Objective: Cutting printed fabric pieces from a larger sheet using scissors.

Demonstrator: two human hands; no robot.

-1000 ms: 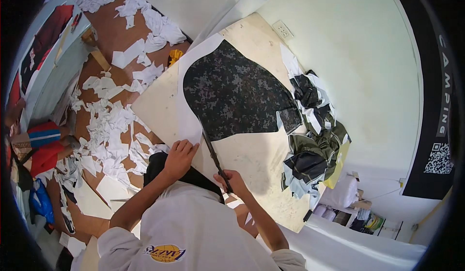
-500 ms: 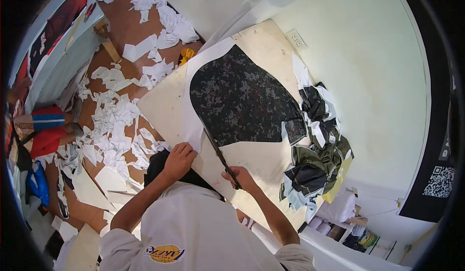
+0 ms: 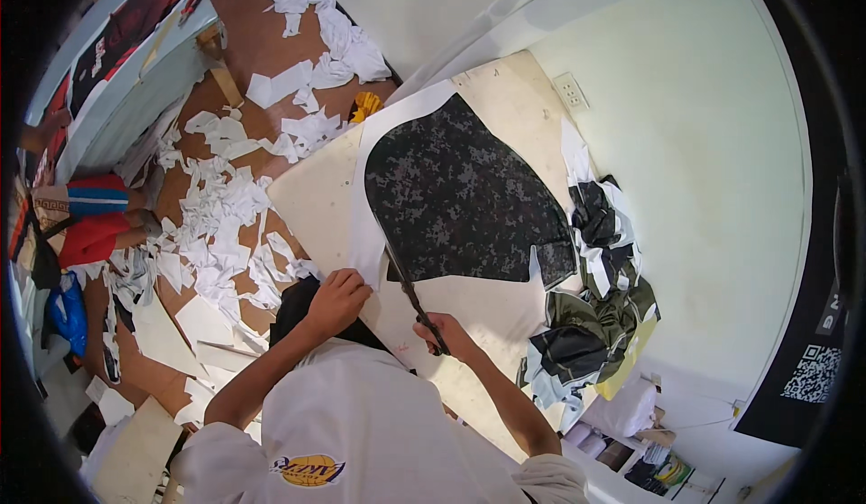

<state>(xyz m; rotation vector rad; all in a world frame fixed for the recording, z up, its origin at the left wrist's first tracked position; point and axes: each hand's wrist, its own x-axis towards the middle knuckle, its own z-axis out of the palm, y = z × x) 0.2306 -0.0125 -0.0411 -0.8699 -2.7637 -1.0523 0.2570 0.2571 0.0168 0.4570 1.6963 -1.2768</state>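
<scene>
A dark camouflage-patterned cloth panel (image 3: 469,193) lies flat on the pale wooden table (image 3: 492,310), with a white fabric margin (image 3: 361,206) along its left side. My right hand (image 3: 444,337) is closed around the handles of long dark scissors (image 3: 409,289). Their blades reach up to the panel's lower left edge, between the dark cloth and the white margin. My left hand (image 3: 341,301) is at the table's near left edge, fingers bent together on the lower end of the white margin. Its fingertips are partly hidden.
Crumpled olive, black and white cloth (image 3: 600,319) is heaped at the table's right side by the wall. White scraps (image 3: 221,215) cover the floor at left. Another person's legs (image 3: 104,215) show beside a second table (image 3: 149,80). A shelf (image 3: 622,454) stands lower right.
The view has shifted slightly, so the table and panel sit a little lower and to the right. Both hands keep nearly the same places, with the scissor blades still at the panel's edge.
</scene>
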